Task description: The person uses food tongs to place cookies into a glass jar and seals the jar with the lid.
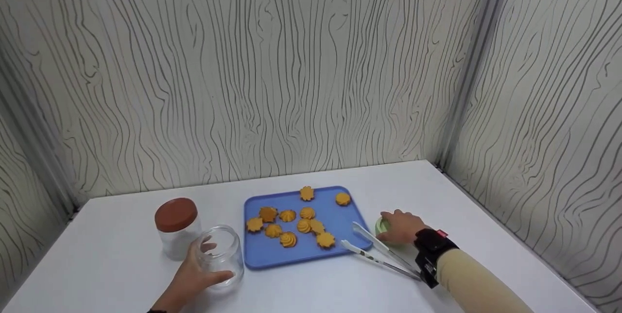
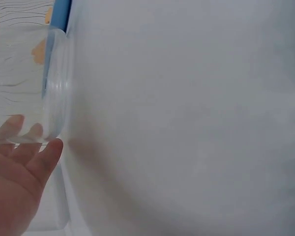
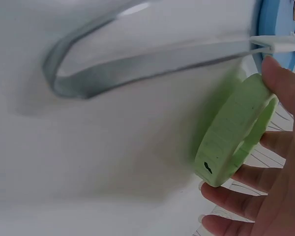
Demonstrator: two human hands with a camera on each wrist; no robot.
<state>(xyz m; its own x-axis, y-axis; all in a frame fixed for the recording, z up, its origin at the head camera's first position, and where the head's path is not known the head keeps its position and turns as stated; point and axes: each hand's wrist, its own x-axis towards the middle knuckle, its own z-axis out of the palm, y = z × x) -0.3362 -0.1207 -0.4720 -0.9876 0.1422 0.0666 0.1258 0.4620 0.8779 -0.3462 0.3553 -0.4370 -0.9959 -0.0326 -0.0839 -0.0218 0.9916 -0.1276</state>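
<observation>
My left hand (image 1: 190, 273) grips a clear, lidless jar (image 1: 222, 259) left of the tray, thumb at its near side and fingers round the far side. In the left wrist view the fingertips lie along the wall of the jar (image 2: 24, 93), which looks empty. At the right, my right hand (image 1: 402, 227) holds a round green lid (image 3: 231, 132) between thumb and fingers, its hollow side toward the palm. Metal tongs (image 1: 388, 257) with white tips lie beside this hand, jaws spread, the tips over the tray's right corner.
A blue tray (image 1: 272, 257) in the middle of the white table (image 1: 311, 288) bears several golden, swirl-shaped cookies (image 1: 288, 239). Behind my left hand stands a second clear jar (image 1: 179, 241) with a reddish-brown lid (image 1: 176, 213). Wood-patterned walls (image 1: 291, 70) enclose the back and sides.
</observation>
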